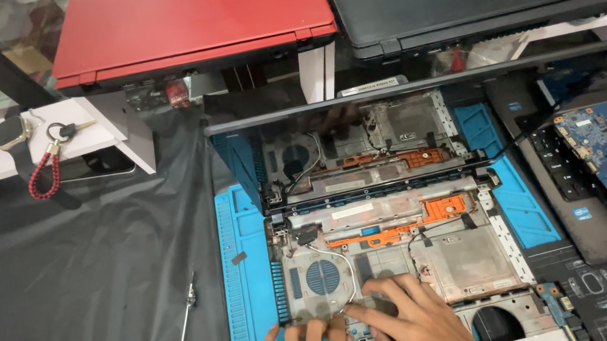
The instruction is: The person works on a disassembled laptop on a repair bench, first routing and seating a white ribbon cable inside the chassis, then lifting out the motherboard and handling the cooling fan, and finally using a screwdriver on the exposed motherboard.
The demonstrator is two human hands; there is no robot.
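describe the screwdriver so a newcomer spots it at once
Start at the blue repair mat under the opened laptop chassis. Just left of it, on the black cloth, lies the screwdriver. It is the only long, thin, dark rod there, lying alone at a slant, apart from both hands.

Matt grey metal w/ orange plastic inside chassis [413, 246]. Beneath it, ribbed blue rubbery mat [247, 301]; left of mat, creased black sheet [81, 303], slight sheen. Behind chassis, glossy screen [363, 137].
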